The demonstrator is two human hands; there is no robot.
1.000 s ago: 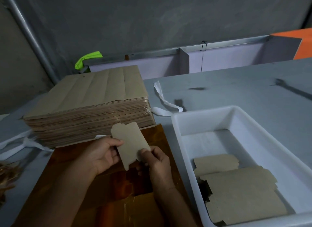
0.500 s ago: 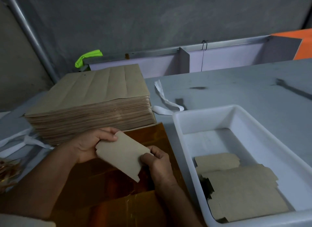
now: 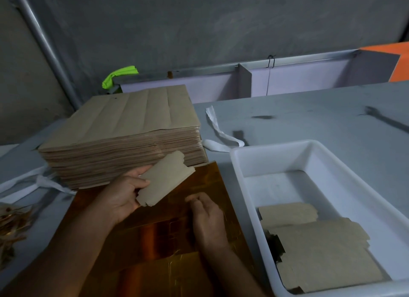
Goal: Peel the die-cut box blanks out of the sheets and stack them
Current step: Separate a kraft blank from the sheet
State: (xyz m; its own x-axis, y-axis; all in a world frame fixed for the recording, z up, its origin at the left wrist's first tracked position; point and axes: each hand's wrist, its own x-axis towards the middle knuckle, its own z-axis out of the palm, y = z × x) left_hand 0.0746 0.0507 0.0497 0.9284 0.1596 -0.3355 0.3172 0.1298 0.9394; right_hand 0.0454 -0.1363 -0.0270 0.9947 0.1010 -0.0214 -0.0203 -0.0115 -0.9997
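A box blank is held tilted over the near-left part of the tabletop, its lower end pinched between the thumb and curled fingers of the left hand. The right hand is rested on the shiny copper sheet at the near edge. Its fingers are bent with the tips on the sheet; whether anything is pinched cannot be told. A tall stack of brown sheets is set behind, toward the left edge. More blanks are laid in the white tub at the near-right corner.
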